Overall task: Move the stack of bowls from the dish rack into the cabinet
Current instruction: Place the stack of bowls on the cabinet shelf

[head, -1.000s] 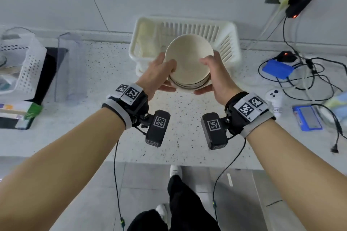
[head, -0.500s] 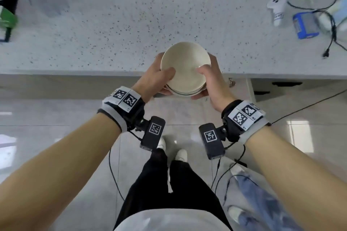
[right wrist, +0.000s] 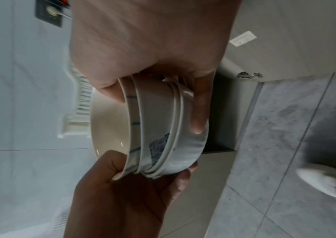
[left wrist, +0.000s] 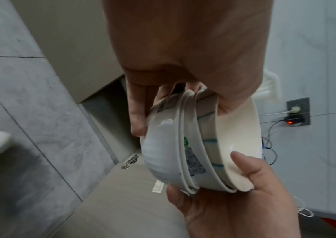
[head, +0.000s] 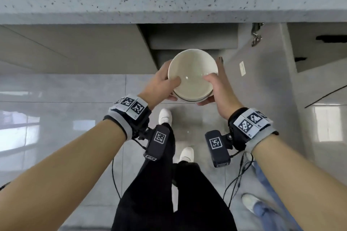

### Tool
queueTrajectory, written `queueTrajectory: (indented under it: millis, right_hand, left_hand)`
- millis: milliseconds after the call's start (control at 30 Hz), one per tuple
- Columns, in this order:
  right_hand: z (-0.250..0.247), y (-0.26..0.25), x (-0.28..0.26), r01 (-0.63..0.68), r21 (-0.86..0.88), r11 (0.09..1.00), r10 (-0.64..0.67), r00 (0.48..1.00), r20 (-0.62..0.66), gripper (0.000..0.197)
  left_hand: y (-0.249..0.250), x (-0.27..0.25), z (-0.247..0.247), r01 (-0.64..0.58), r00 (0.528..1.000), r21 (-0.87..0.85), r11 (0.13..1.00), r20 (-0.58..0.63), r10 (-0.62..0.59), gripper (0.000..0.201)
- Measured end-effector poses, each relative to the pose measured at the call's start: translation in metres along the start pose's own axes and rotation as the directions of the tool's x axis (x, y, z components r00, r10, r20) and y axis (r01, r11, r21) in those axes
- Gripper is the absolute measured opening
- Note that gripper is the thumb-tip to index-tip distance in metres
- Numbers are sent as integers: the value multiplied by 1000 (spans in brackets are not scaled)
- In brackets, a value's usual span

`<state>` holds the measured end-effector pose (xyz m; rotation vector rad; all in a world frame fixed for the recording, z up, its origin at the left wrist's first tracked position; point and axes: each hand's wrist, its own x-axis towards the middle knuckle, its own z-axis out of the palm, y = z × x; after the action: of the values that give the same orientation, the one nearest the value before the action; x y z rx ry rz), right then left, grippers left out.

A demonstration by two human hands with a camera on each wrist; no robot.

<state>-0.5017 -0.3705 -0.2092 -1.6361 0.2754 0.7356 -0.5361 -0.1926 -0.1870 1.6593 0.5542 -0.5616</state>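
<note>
Three nested cream bowls, one stack, gripped at opposite rims by left hand and right hand.

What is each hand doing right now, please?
Left hand: grips the stack of bowls, thumb over the rim.
Right hand: grips the same stack from the other side.

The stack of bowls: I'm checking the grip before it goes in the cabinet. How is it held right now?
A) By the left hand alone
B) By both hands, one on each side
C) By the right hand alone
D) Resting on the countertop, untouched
B: the head view shows the left hand and the right hand gripping opposite sides of the stack of bowls, thumbs over the top rim, in front of the open cabinet.
</note>
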Motion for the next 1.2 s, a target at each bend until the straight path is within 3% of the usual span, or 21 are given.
queueTrajectory:
  millis: [100,200,367,633,700,900,1100,1200]
  right_hand:
    - [-1,48,44,-2,38,999,3,1000,-16,57]
    - [2,83,93,-12,90,996,14,1000,-25,54]
    - [2,104,178,93,136,986,-84,994,-75,44]
    - [-15,67,285,301,122,946,-287,951,-118,29]
    - [-21,61,307,314,89,945,-301,945,-128,26]
    - [-23,48,351,291,61,955,-280,948,-149,44]
    - [-15,55,380,287,59,956,-279,954,-110,42]
    - [-13,52,385,280,64,958,-272,956,-110,52]
  left_hand:
    - [-42,50,8,4,1000,-12,1000,0,-4,64]
    - [-69,99,10,13,1000,35,999,2,-14,67]
    - [-80,185,3,-70,997,101,992,-14,72,51]
    - [-42,287,3,-227,954,93,969,-181,241,36]
    - [-38,307,5,-237,944,72,969,-218,247,36]
    - [-50,350,2,-300,927,-29,954,-244,284,35]
    - [-67,376,-4,-325,918,-59,944,-260,300,48]
    - [-68,381,-4,-358,906,-83,930,-271,324,51]
